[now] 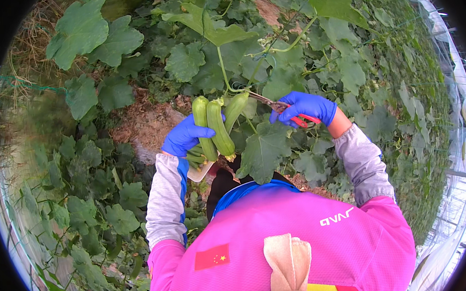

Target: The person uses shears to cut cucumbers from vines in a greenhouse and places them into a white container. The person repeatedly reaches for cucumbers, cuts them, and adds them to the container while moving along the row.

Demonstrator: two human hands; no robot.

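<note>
My left hand point(184, 136), in a blue glove, holds two green gourds. The left gourd point(203, 127) and the middle gourd point(220, 128) lie side by side, with my thumb across the first. Against their right side is a third gourd point(236, 108), its top near the vine stem point(231, 87); whether my fingers grip it is hidden. My right hand point(304, 108), also gloved, grips scissors point(274, 104) by their red handles. The blades point left, their tips at the top of the third gourd. Whether they are closed there cannot be made out.
Below my left hand, a white container point(201, 174) holds several more gourds point(195, 155). A broad leaf point(266, 149) hangs between my arms. Vines are tied with green twine point(33, 85). Dry litter point(151, 118) covers the ground. Plastic sheeting point(447, 48) edges the right side.
</note>
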